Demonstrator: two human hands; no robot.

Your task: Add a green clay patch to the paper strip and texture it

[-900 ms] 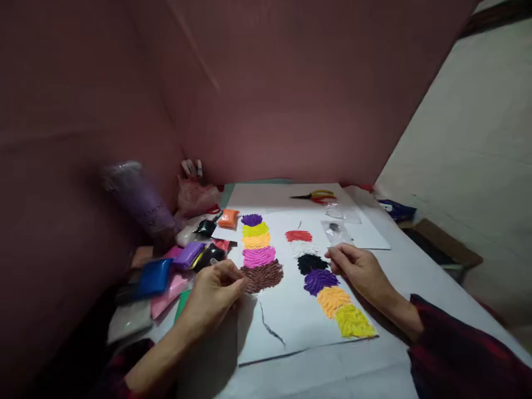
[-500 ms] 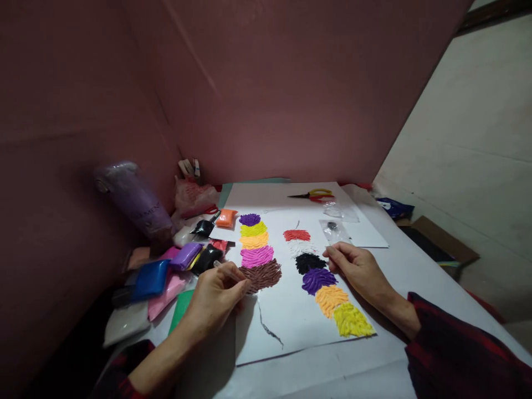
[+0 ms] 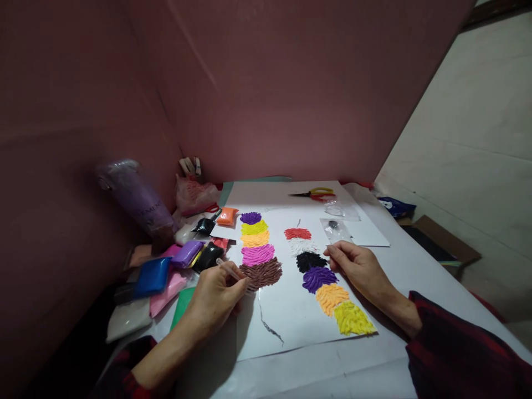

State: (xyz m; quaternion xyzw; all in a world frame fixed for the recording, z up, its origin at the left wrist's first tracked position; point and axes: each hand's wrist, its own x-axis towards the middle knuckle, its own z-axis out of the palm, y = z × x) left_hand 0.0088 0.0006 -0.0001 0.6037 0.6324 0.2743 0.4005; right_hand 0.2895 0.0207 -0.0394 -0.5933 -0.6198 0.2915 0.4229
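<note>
Two hands worked over white sheet (image 3: 291,316). Left hand (image 3: 216,296) curled shut round thin clear stick (image 3: 233,272), tip touching brown clay patch (image 3: 261,273). Right hand (image 3: 359,266) half curled, held nothing, fingertips pressed sheet beside black patch (image 3: 311,260). Left column (image 3: 255,244) had five colour patches, purple far, brown near. Right column (image 3: 322,280) had six, red far, yellow near. Pencil line (image 3: 268,327) below brown stayed bare, so more looked left to fill. Clay packs (image 3: 166,271) lay left. Scissors (image 3: 316,194) lay far.
</note>
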